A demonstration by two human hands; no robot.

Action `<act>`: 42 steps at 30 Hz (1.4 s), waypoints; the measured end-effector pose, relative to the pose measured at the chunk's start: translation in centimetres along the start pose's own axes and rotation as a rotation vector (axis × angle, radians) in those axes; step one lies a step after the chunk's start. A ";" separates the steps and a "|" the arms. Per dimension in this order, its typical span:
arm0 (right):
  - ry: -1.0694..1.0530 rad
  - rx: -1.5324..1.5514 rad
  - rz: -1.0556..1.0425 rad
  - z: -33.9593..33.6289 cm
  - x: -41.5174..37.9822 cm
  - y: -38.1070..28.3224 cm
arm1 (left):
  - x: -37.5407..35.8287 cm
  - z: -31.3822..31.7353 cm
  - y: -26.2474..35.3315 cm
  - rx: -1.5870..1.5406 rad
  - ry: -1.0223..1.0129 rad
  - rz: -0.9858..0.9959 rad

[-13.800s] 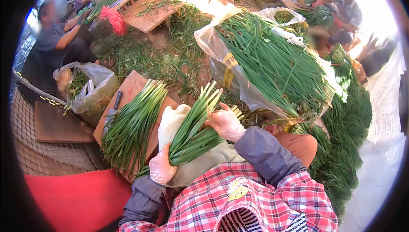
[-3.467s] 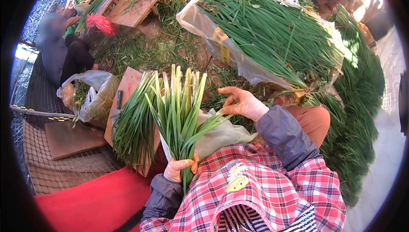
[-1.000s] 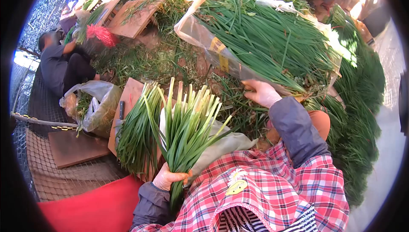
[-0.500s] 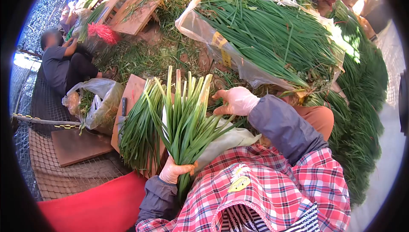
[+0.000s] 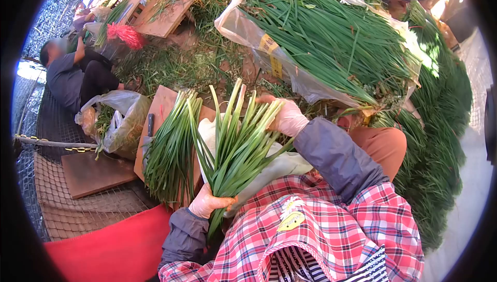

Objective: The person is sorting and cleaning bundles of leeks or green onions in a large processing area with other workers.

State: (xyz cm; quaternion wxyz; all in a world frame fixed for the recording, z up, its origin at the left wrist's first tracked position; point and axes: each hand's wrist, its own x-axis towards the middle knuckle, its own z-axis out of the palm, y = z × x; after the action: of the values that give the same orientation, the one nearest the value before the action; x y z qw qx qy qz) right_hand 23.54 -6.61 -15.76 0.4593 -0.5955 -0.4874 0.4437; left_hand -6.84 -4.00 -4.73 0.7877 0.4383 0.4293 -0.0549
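A loose bunch of garlic chives fans upward in front of my lap, pale stem ends at the top. My left hand, in a thin glove, is wrapped round its lower, leafy part. At the top right of the bunch, my right hand, also thinly gloved, has its fingers closed about some pale stems; the fingertips are partly hidden. Left of the held bunch, another bundle of chives lies on a wooden board. A dark-handled knife rests at that board's left edge.
A big heap of chives lies on plastic sheeting ahead, with more chives along the right. A clear bag of trimmings stands at left, near a seated person. Pink ties and a brown board are beyond.
My right hand has moved left from beside the bunch onto its pale stem tops and closed there. The stems lean further right. My left hand keeps its hold, shifted slightly left.
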 end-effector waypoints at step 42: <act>0.000 -0.035 0.176 -7.5 -1.1 -0.5 | -4.2 -2.8 0.3 0.301 0.219 0.220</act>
State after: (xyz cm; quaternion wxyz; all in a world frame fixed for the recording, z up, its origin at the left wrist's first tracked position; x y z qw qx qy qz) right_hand 30.60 -8.55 -13.84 0.4083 -0.6439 -0.4408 0.4737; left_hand -11.03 -2.96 -2.17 0.6633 0.5985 0.4490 0.0161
